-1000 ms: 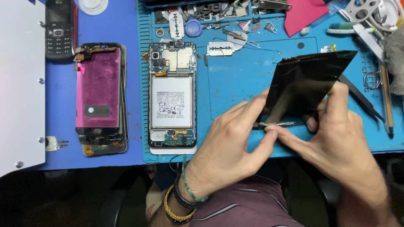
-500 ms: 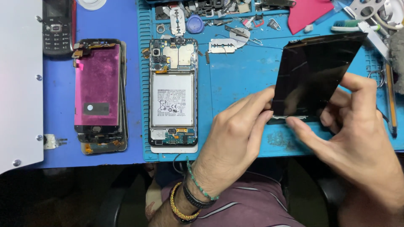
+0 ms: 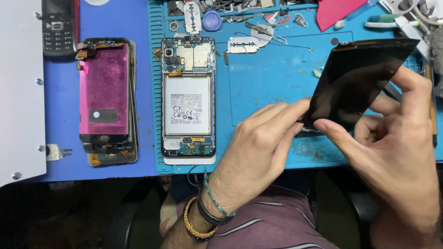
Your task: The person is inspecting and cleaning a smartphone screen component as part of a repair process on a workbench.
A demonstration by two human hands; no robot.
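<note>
A black phone screen panel [image 3: 360, 78] is held tilted above the blue work mat [image 3: 267, 78]. My right hand [image 3: 392, 138] grips its lower right side, thumb on the front and fingers behind. My left hand [image 3: 263, 143] pinches the panel's lower left corner with fingertips. An opened phone [image 3: 188, 99] with its white battery and circuit boards exposed lies face down on the mat, left of my hands.
A stack of pink-backed screen panels [image 3: 105, 97] lies on the blue table at left, beside a white board [image 3: 18, 87]. A small keypad phone [image 3: 57, 27] sits at the top left. Razor blades [image 3: 243, 44], a blue cap [image 3: 212, 20], a red pick [image 3: 339, 11] and small tools crowd the mat's far edge.
The black panel has been raised and tilted more upright, moving right. My left fingers have slid to its lower left corner, and my right hand has shifted up its side.
</note>
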